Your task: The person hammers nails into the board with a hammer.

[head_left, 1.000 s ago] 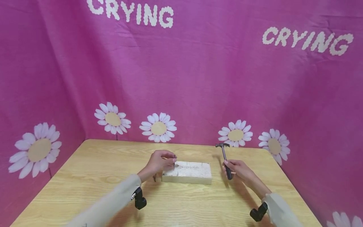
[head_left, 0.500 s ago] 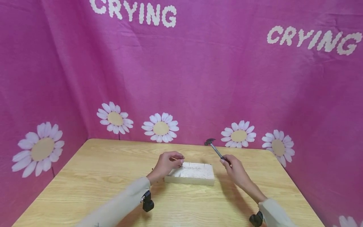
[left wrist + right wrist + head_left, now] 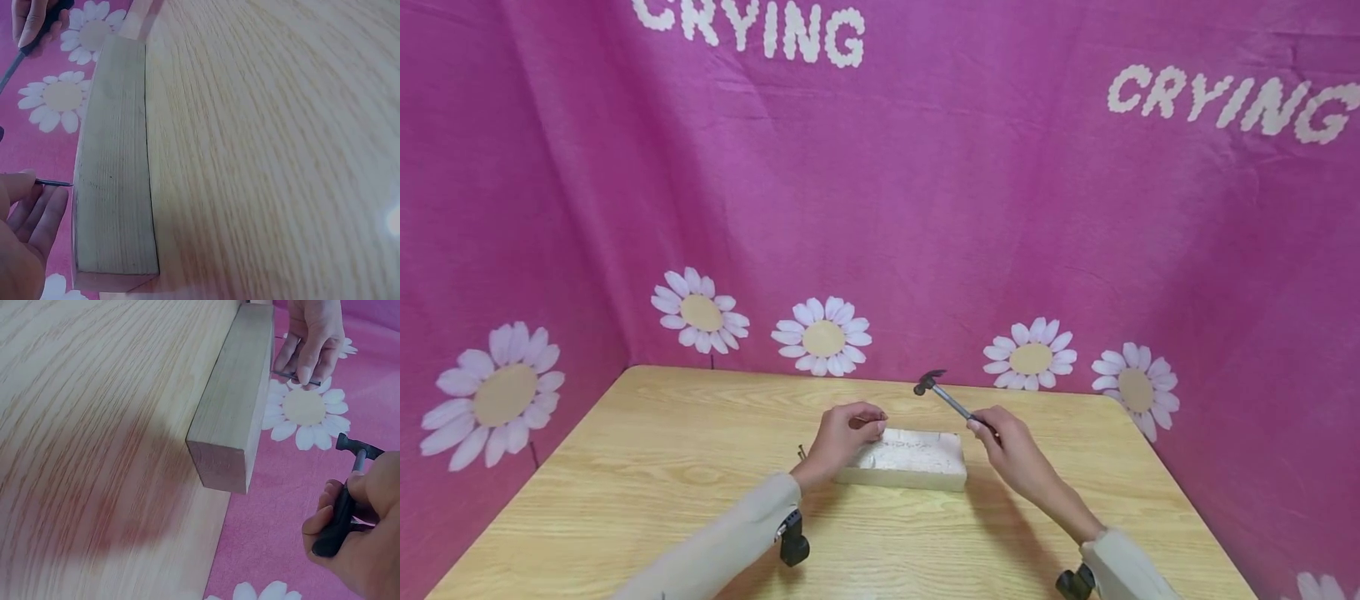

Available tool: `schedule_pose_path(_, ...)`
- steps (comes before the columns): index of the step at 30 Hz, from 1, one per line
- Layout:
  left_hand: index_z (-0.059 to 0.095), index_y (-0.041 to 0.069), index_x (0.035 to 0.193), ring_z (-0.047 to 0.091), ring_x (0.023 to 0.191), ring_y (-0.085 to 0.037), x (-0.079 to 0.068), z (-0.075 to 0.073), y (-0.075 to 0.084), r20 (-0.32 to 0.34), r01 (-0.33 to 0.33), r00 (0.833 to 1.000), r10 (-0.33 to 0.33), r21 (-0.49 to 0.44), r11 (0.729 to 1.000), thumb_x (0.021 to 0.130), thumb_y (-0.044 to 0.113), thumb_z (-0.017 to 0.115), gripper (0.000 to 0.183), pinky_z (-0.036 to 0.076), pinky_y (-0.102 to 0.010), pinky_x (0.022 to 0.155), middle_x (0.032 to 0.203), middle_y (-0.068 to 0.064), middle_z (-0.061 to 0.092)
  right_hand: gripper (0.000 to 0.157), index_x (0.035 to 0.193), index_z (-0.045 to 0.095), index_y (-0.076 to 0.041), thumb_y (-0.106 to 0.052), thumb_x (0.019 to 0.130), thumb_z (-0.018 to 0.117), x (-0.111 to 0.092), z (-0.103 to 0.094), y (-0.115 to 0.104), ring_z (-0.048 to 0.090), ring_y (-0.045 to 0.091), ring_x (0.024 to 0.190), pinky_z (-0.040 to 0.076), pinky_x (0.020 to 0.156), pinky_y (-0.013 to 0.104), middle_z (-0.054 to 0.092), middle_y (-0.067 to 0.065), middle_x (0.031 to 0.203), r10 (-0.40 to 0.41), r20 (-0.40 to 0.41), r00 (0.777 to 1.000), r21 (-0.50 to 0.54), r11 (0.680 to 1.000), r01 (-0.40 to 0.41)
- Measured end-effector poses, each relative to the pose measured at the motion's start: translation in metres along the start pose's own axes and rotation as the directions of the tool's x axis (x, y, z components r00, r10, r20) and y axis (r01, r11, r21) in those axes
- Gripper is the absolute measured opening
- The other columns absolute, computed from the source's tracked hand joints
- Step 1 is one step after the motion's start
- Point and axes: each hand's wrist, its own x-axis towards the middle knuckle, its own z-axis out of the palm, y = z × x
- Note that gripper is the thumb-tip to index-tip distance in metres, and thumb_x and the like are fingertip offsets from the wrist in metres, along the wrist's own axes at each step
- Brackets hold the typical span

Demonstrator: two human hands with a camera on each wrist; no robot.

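Observation:
A pale wooden block [image 3: 913, 458] with a whitish, marked top lies on the table. Between thumb and fingers my left hand [image 3: 844, 435] pinches a nail [image 3: 296, 377], which stands upright with its point at the block's top face. In the left wrist view the nail [image 3: 55, 182] meets the edge of that face. My right hand [image 3: 1018, 446] grips the black handle of a claw hammer [image 3: 951, 402]. The hammer's head is raised up and to the left, above the far side of the block and apart from the nail.
More nails [image 3: 802, 452] stick out from behind my left wrist, left of the block. The wooden table [image 3: 700, 467] reaches back to a pink cloth backdrop [image 3: 925, 208] with daisies. Dark wrist cameras [image 3: 793, 540] sit under both sleeves.
My right hand has swung the hammer up and to the left, from right of the block to over its far side. The left hand has kept its pinch on the nail at the block.

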Motion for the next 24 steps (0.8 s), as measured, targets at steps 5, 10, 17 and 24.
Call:
schedule_pose_path(5,0.075,-0.002,0.11,0.074,0.091,-0.029,-0.001,-0.001,-0.001,0.02,-0.019,1.0,0.018,0.05,0.999,0.099,0.001,0.07,0.012,0.062,-0.029,0.08,0.106,-0.025,0.075,0.012,0.093,0.07,-0.004,-0.002,0.103,0.063,0.001,0.001,-0.004,0.047,0.008,0.073,0.043,0.062,0.024,0.054,-0.001,0.078,-0.041,0.005,0.999,-0.006,0.999,0.041)
schedule_pose_path(10,0.076,-0.001,0.108,0.075,0.09,-0.028,-0.001,-0.002,-0.001,0.02,-0.032,0.999,0.031,0.056,0.998,0.098,0.002,0.071,0.011,0.062,-0.027,0.079,0.105,-0.023,0.076,0.013,0.093,0.071,-0.005,-0.003,0.104,0.062,0.004,-0.001,-0.01,0.046,0.007,0.072,0.041,0.062,0.024,0.055,0.0,0.078,-0.065,0.022,0.998,0.006,0.998,0.064)
schedule_pose_path(17,0.076,-0.003,0.11,0.075,0.091,-0.025,0.0,0.0,-0.009,0.019,-0.048,0.999,0.046,0.076,0.996,0.099,0.004,0.072,0.014,0.059,-0.021,0.08,0.105,-0.018,0.078,0.014,0.095,0.071,-0.005,-0.005,0.105,0.061,0.006,0.0,-0.017,0.044,0.005,0.072,0.04,0.062,0.024,0.055,-0.001,0.08,-0.091,0.081,0.993,-0.006,0.996,0.092)
schedule_pose_path(24,0.077,-0.004,0.11,0.074,0.091,-0.023,-0.003,-0.001,-0.012,-0.003,-0.024,1.0,0.024,0.037,0.999,0.098,0.008,0.073,0.017,0.057,-0.019,0.078,0.103,-0.016,0.078,0.014,0.095,0.071,-0.005,-0.005,0.104,0.062,0.008,0.001,-0.022,0.044,0.005,0.071,0.04,0.062,0.024,0.053,-0.003,0.078,-0.106,0.062,0.992,-0.001,0.994,0.107)
